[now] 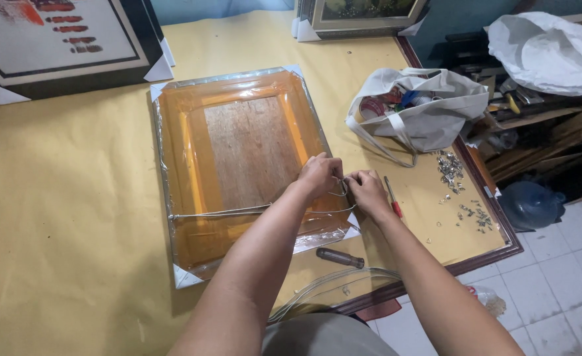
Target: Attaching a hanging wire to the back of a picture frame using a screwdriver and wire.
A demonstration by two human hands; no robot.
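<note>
A broad worktable covered in yellow paper (60,198) fills most of the view. On it, face down, is laid a rectangular picture frame wrapped in clear plastic film (238,165), its brown wooden backing board visible at the centre and white card protectors fitted on its corners. A thin grey hanging wire (218,212) is stretched across the lower part of the frame's back, from the left rail to the right rail.

At the right rail both hands are brought together. The left hand (318,175) is closed around the wire's end, thumb and fingers pinched tight on it; the right hand (366,191) is likewise curled shut, gripping the same wire just beside the left. Whether a hook or ring is fixed beneath the fingers cannot be told.

The step in hand is judged to be the fastening of the wire at the frame's right side. Tension would have to be kept while the loose end is twisted back on itself.

Near the hands, a red-handled screwdriver (393,200) and a dark cylindrical tool handle (340,257) are laid, with small metal fittings (450,168) scattered beside a white cloth bag (422,109).
</note>
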